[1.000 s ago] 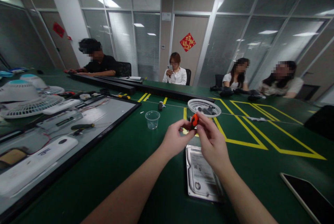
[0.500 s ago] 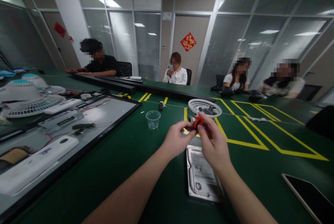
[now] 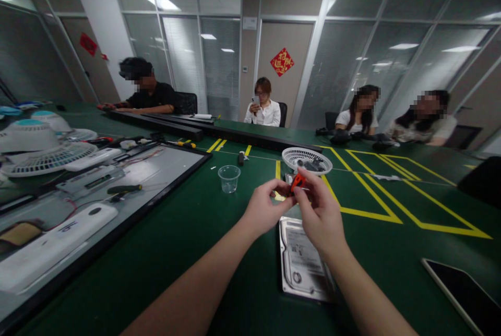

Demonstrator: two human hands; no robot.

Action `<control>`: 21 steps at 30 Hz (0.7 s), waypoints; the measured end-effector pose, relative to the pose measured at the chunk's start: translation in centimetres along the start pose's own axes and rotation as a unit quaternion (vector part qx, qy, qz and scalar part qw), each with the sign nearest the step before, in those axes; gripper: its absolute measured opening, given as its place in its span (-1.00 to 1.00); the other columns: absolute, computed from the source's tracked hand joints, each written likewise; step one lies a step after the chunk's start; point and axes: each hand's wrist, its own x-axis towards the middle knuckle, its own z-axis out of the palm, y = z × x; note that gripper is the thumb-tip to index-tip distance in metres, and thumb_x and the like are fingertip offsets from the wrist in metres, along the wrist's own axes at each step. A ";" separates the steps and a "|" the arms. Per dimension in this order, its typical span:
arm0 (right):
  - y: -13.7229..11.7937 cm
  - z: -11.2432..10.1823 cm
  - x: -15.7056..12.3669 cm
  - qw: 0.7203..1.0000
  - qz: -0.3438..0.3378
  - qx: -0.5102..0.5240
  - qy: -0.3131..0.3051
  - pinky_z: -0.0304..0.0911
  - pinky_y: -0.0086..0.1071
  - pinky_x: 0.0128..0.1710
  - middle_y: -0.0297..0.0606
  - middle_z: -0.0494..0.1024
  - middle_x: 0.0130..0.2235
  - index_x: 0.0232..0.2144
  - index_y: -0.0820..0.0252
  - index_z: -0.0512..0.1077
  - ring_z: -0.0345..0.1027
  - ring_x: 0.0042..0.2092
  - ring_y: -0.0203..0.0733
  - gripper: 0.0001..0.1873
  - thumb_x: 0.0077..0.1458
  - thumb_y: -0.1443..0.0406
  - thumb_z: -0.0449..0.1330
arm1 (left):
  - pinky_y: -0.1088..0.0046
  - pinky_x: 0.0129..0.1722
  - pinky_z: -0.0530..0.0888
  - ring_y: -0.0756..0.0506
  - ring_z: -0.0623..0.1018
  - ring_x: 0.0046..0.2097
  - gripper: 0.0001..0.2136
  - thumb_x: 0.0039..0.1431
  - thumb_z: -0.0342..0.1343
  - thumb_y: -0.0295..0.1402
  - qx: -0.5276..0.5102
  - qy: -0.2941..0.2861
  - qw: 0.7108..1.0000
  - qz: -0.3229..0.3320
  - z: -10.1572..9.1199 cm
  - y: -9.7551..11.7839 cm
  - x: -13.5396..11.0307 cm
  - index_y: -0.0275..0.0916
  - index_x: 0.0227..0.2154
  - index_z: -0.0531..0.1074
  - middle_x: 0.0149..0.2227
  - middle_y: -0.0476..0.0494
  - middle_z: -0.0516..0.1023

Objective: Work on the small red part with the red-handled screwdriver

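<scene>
Between both hands, above the table, is a small red-and-black object (image 3: 298, 182); its exact kind I cannot make out. My left hand (image 3: 272, 200) pinches it from the left with thumb and fingers. My right hand (image 3: 319, 208) grips it from the right, thumb pressed on the near side, fingers curled behind. Just below the hands a silver hard drive (image 3: 301, 263) lies flat, label up, partly covered by my right wrist. Beyond the hands sits a white slotted basket (image 3: 287, 158) with dark parts inside.
A clear plastic cup (image 3: 229, 179) stands left of my hands. Farther left, a black-framed panel (image 3: 156, 179) bears a screwdriver (image 3: 124, 189) and white fan parts. A phone-like slab (image 3: 462, 294) lies at right. Several people sit across the table, behind long black bars (image 3: 235, 135).
The red-and-black object has turned slightly between my fingers, showing a different side. Both hands stay in nearly the same place, and the hard drive has not moved.
</scene>
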 end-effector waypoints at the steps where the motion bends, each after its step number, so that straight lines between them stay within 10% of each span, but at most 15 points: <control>1: -0.1 0.0 0.0 1.000 -0.003 -0.007 0.001 0.47 0.07 0.14 -0.10 0.56 0.16 0.25 -0.04 0.44 0.52 0.10 0.04 -0.57 0.37 0.21 0.21 | 0.36 -0.11 0.42 -0.10 0.59 -0.17 -0.87 0.17 0.32 -0.36 0.002 0.005 1.000 0.001 0.0 0.0 0.0 -0.24 -0.24 0.55 -0.24 -0.07 0.65; 21: -0.3 -0.1 -0.1 1.000 -0.009 -0.018 0.007 0.41 0.08 0.20 -0.13 0.52 0.19 0.32 -0.12 0.35 0.47 0.16 0.04 -0.52 0.40 0.22 0.16 | 0.35 -0.12 0.41 -0.10 0.60 -0.17 -0.92 0.22 0.29 -0.35 0.003 0.007 1.000 -0.002 0.0 0.0 0.0 -0.23 -0.27 0.55 -0.25 -0.07 0.67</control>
